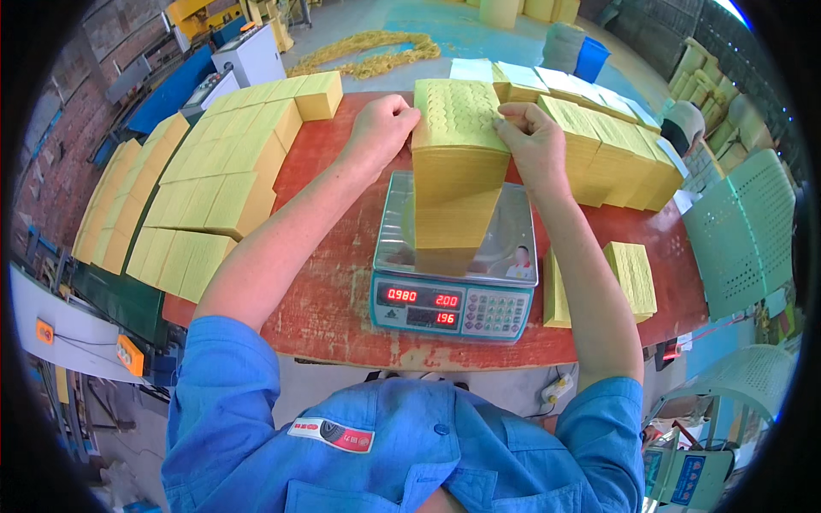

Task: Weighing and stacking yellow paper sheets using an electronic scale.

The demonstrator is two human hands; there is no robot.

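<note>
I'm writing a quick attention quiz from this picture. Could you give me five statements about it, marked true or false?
1. A tall yellow stack stands on the scale. True.
2. The left hand is at the left side of the stack's top and the right hand at its right side. True.
3. The scale is switched off. False: its display shows lit red digits.
4. A blue bin stands beyond the far side of the table. True.
5. The right hand is pressing the scale's keypad. False: its fingertips are up at the stack's top right edge.
</note>
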